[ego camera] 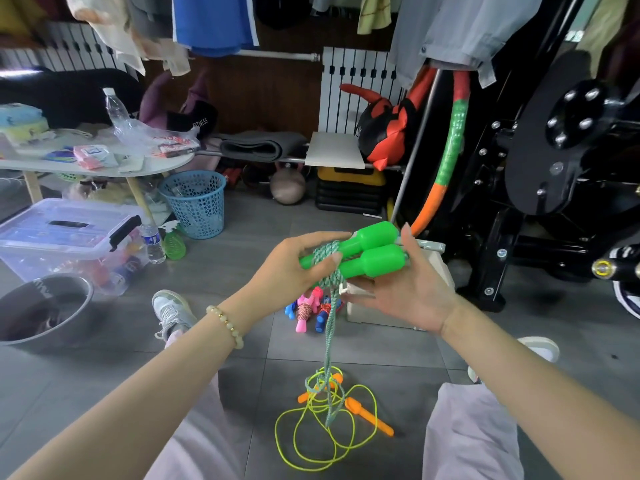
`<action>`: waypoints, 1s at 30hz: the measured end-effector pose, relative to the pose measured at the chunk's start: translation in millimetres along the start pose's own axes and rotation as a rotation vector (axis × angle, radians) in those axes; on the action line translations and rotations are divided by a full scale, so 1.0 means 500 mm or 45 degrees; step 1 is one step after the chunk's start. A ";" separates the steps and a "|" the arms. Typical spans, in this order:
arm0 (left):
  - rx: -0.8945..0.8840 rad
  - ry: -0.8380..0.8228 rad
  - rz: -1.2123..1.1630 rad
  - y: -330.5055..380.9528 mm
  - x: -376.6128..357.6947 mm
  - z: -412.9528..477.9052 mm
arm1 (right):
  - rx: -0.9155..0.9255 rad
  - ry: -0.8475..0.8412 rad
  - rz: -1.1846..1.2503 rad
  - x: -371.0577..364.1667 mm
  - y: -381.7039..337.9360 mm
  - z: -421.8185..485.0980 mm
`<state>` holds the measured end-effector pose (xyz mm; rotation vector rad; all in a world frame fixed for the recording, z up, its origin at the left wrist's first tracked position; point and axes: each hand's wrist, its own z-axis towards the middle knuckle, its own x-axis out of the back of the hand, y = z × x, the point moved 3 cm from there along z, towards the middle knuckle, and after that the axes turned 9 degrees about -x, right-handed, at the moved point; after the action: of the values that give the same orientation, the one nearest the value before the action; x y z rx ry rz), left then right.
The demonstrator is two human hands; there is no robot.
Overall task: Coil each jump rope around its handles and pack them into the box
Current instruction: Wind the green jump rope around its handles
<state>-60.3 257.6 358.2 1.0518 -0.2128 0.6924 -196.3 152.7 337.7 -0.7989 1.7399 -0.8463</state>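
Two green handles [372, 252] lie side by side in the air. A speckled green rope [329, 341] is wound round their thin ends, and its loose part hangs down to the floor. My left hand [287, 268] grips the thin ends over the coils. My right hand [408, 289] touches the thick ends with straight fingers. On the floor below lies a yellow rope with orange handles [367, 414], uncoiled. Coiled pink and blue ropes [310, 311] lie beside a pale box [381, 313], which my right hand partly hides.
A clear plastic bin with lid [69, 233] stands at left by a metal bowl [41, 310]. A blue mesh basket [195, 202] and a low white table [104, 164] are behind. Black gym equipment [554, 150] fills the right. My knees and shoes frame the floor.
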 end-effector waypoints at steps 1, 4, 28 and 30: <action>0.019 0.052 0.001 -0.004 -0.001 0.002 | -0.003 -0.001 -0.005 -0.003 0.008 0.005; 0.129 0.103 0.075 -0.024 -0.005 0.004 | 0.011 0.041 -0.149 -0.008 0.028 0.020; 0.269 0.234 0.348 -0.096 0.012 0.021 | 0.090 0.777 -1.338 -0.033 0.028 0.041; 0.321 0.235 0.371 -0.107 0.011 0.019 | 0.076 0.792 -1.574 -0.041 0.027 0.033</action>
<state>-21.7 235.2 326.8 1.2010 -0.1211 1.0958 -176.5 173.9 332.0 -1.7419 1.5805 -2.1175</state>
